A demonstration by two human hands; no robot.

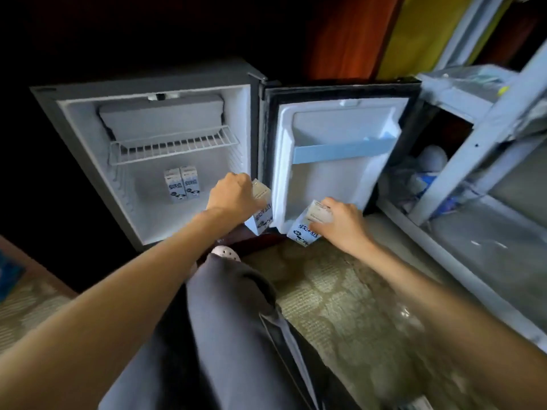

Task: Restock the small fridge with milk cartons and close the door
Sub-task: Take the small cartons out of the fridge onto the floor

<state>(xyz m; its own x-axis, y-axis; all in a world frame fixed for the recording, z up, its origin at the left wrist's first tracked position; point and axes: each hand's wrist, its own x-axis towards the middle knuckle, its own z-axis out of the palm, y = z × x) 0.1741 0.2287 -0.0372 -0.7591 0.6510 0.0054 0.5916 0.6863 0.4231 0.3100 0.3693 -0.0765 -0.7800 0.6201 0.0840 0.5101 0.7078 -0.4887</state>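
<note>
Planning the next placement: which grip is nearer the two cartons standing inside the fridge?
Left. The left grip, holding a carton, is just right of the pair; the right grip is farther right, before the open door.

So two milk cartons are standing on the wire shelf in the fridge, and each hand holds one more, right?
Not quite. The head view shows the two milk cartons standing on the fridge floor, below the wire shelf. The rest holds: the left hand grips a third carton and the right hand a fourth carton.
</note>
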